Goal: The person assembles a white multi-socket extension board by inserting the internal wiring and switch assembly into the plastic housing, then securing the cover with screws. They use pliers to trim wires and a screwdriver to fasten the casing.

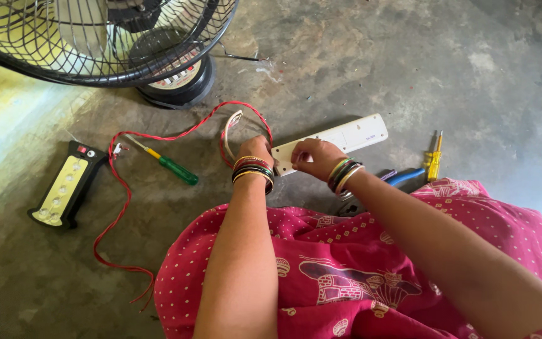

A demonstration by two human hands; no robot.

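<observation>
You are seated on a grey concrete floor (446,75), with pink patterned cloth over your lap. Both hands meet at the near end of a white power strip (340,139), a long flat bar lying aslant on the middle of the floor. Your right hand (313,156) pinches that end, fingers curled closed on its edge. Your left hand (255,149) is closed around the thin red and white wires (236,122) that loop up beside the strip. The strip's casing looks plain, pale and unmarked from here; you cannot see its sockets.

The risks, as a judgement: the loose wires could slip from your grip or tug out of the strip, since they arch under tension. The red wire (117,207) trails far toward the left edge of the floor, past a black and cream socket board (64,187), and could snag. A green-handled screwdriver (172,166) lies near your left wrist, easy to knock. A fan (105,37) stands beyond.
</observation>
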